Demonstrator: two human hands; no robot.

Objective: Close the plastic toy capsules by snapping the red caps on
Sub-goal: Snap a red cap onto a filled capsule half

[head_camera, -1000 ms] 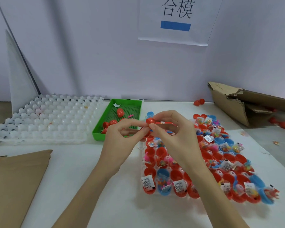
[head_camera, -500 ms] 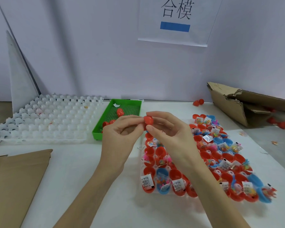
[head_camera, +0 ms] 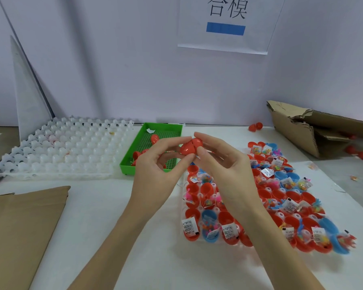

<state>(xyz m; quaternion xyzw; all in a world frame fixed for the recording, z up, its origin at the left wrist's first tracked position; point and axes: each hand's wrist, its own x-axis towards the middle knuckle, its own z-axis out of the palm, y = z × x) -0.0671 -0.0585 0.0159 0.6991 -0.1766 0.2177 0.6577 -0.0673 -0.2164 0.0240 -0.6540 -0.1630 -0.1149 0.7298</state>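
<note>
Both hands hold one red toy capsule (head_camera: 190, 147) above the table, in front of the green tray. My left hand (head_camera: 158, 171) pinches its left half between thumb and fingers. My right hand (head_camera: 224, 167) pinches its right half, the cap. The two halves meet with a visible seam between them. Below and to the right lies a clear holder tray (head_camera: 181, 206) with several open red and blue capsule halves, many with small toys and white paper slips in them.
A green tray (head_camera: 132, 158) with closed red capsules stands behind my hands. An empty white cell tray (head_camera: 59, 149) lies at the left. Brown cardboard (head_camera: 19, 231) covers the near left. A torn cardboard box (head_camera: 314, 130) sits at the far right, loose red capsules (head_camera: 255, 126) near it.
The red cap has been brought onto the capsule half; the two parts now sit together as one egg shape. Both hands have stayed at about the same spot above the table.
</note>
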